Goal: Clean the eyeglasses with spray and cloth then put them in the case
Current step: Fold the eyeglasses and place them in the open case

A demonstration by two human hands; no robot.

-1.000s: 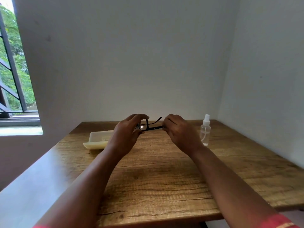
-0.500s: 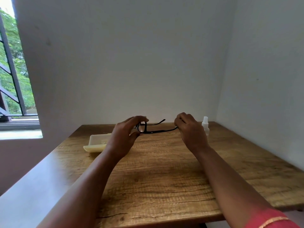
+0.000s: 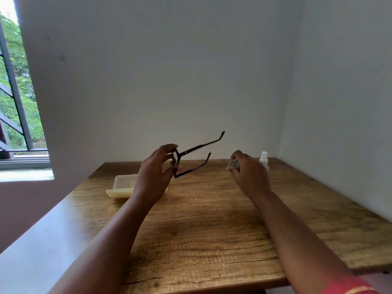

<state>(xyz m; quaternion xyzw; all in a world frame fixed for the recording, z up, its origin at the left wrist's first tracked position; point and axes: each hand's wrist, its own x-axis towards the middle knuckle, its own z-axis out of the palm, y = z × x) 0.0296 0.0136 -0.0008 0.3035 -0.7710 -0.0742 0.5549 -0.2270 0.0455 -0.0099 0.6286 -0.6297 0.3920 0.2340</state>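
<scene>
Partly hidden: case [image 3: 124,185], spray bottle [image 3: 264,159].

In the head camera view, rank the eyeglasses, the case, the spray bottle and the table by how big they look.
1. Wooden table, by far the largest.
2. Black eyeglasses and cream case: similar spread; the case is partly hidden behind the left hand, so I won't rank them.
3. Spray bottle, smallest, partly hidden by the right hand.
</scene>
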